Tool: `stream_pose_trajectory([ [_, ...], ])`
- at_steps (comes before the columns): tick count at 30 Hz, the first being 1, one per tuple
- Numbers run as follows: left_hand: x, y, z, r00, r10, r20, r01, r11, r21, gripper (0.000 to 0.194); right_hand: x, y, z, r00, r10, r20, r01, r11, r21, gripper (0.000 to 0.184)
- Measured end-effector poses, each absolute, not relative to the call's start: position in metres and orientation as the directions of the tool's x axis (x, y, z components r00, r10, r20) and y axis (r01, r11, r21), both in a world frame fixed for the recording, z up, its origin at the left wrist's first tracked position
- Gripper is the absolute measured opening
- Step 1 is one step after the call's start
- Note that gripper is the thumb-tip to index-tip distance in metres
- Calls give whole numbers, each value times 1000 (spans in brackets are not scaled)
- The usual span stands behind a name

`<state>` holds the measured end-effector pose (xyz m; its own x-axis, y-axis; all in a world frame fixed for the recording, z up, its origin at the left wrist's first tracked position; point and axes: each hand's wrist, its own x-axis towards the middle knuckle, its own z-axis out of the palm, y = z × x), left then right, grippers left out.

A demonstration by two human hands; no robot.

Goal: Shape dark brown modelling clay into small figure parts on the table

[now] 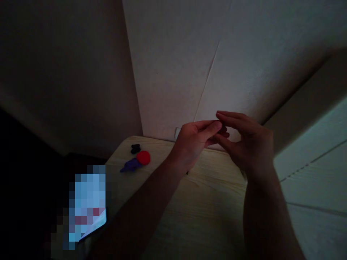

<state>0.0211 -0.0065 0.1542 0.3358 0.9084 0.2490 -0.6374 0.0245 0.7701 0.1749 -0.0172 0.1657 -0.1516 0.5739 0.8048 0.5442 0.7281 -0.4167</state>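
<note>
Above the back of the wooden tabletop, my two hands meet at the fingertips. My left hand is closed, its thumb pressed down against the fingers. My right hand curls around the left fingertips, thumb below and index finger above. Whatever lies between the fingers is too dark and too covered to name. To the left on the table lies a purple piece of soft-looking, clay-like material, touching a round red piece. Small black pieces sit just behind them.
A lit screen, mostly pixelated, stands at the lower left. Pale wall panels with a seam rise behind the table. On the right is a light panelled surface. A small white object shows behind my left hand. The room is dim.
</note>
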Motion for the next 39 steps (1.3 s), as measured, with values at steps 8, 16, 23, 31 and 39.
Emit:
stream_pose_trajectory([
  [8, 23, -8, 156, 275, 925, 261, -630, -31, 776, 34, 169, -21, 164, -115, 465, 878, 624, 722, -300, 33],
  [16, 24, -4, 152, 203, 914, 351, -575, -179, 798, 32, 167, -9, 157, -10, 456, 890, 646, 682, -343, 22],
  [23, 24, -7, 154, 159, 900, 405, -500, -280, 819, 24, 164, -11, 159, -112, 546, 830, 496, 755, -430, 38],
  [31, 22, -7, 158, 190, 934, 302, -609, -129, 783, 42, 162, -15, 164, -202, 594, 779, 409, 774, -484, 41],
  [39, 20, -4, 150, 162, 954, 254, -412, -169, 896, 56, 158, -18, 163, 9, 626, 780, 358, 726, -587, 21],
])
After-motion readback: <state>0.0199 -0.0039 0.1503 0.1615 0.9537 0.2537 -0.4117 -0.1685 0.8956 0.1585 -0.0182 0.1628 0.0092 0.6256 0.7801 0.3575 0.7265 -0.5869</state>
